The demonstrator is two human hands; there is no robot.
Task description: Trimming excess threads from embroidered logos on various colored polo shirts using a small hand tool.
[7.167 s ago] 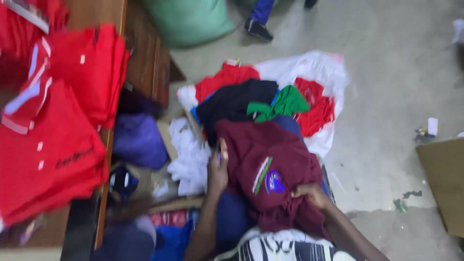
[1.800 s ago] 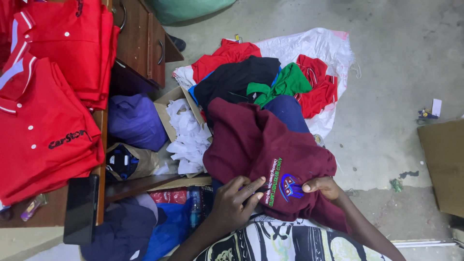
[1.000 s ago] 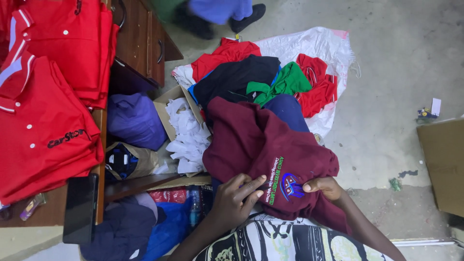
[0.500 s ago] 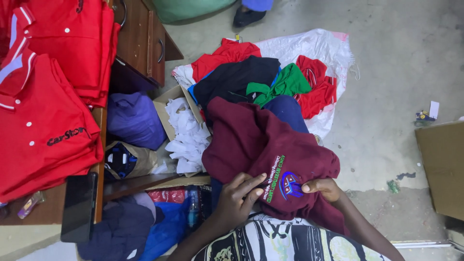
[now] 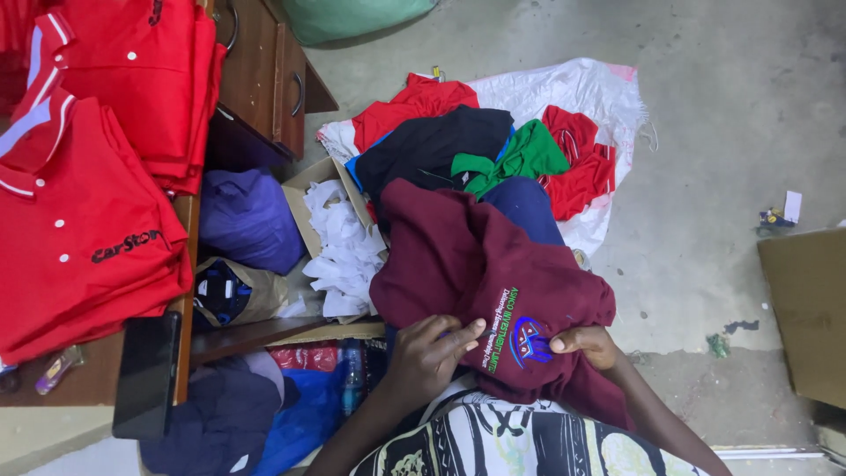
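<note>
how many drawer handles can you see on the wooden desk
2. One curved metal handle is on the drawer front at the top edge of the view; the other handle is on the next drawer front of the wooden desk. Red shirts may hide others.

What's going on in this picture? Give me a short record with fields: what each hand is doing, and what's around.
Left hand: rests flat on the maroon garment, fingers beside its embroidered logo
Right hand: pinches the maroon cloth at the logo's other side
On the floor beyond: white sack under a pile of red, black and green clothes
To the left: red polo shirts stacked on a wooden desk; cardboard box with white scraps
Far right: brown carton
</note>
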